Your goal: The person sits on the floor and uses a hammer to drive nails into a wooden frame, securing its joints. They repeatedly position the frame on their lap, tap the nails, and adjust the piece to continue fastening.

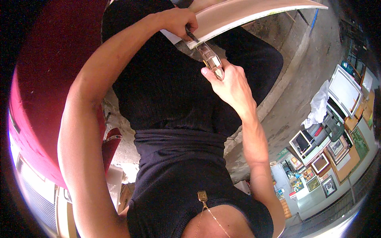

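Observation:
My right hand (233, 81) is closed around a silver metal staple gun (209, 56), its nose against the near corner of a pale, canvas-like panel (238, 19). The panel has a white edge and slants up to the far right, above my lap. At that same corner my left hand (178, 22) is closed on a dark, narrow tool (192, 35) that reaches to the panel's edge. The kind of this dark tool is not clear, and part of it is hidden in my fingers.
Dark red cloth (51, 79) covers a large surface at my left. Grey concrete floor (274, 107) lies below and to the right. Framed pictures (328, 185), an empty white frame (344, 90) and crumpled white plastic (317, 105) stand at the right.

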Motion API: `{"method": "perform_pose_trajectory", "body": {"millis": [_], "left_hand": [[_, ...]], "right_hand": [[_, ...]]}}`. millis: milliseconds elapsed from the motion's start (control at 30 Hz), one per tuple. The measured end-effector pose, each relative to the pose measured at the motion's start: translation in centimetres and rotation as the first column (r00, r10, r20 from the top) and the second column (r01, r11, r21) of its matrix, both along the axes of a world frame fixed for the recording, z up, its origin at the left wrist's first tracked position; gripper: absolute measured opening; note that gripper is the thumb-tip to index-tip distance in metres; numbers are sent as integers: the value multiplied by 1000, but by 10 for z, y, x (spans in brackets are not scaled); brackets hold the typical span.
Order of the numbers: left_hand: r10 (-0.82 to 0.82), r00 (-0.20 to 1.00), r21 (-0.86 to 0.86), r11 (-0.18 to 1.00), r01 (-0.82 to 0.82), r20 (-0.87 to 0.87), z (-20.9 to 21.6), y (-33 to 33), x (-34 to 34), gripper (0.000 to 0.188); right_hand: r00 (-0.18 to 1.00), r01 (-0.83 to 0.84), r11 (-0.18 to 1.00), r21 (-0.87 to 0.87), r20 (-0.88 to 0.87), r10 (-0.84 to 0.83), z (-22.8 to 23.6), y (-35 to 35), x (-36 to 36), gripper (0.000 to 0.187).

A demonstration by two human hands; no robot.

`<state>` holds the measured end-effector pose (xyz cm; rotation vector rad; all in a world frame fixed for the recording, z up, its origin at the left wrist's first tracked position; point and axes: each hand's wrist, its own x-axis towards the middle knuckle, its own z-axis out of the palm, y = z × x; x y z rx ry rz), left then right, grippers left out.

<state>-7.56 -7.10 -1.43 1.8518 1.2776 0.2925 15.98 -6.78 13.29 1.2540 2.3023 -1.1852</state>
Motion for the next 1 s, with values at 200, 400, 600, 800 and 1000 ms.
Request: {"method": "perform_pose_trajectory", "body": {"millis": [200, 400, 600, 800, 1000], "left_hand": [[-12, 1000, -14, 1000, 12, 0, 1, -2, 1, 25], [-9, 1000, -51, 999, 8, -18, -1, 0, 3, 27], [159, 986, -17, 987, -160, -39, -4, -7, 5, 29], [88, 991, -29, 995, -91, -99, -1, -4, 6, 29], [34, 997, -36, 999, -37, -62, 3, 0, 7, 28]], "right_hand": [[998, 24, 998, 52, -52, -21, -23, -7, 6, 35], [999, 20, 992, 126, -29, -16, -34, -7, 8, 37], [1000, 10, 988, 154, 13, -13, -35, -6, 10, 40], [999, 35, 986, 163, 25, -39, -22, -11, 5, 40], [998, 64, 987, 147, -8, -63, -28, -12, 8, 39]]}}
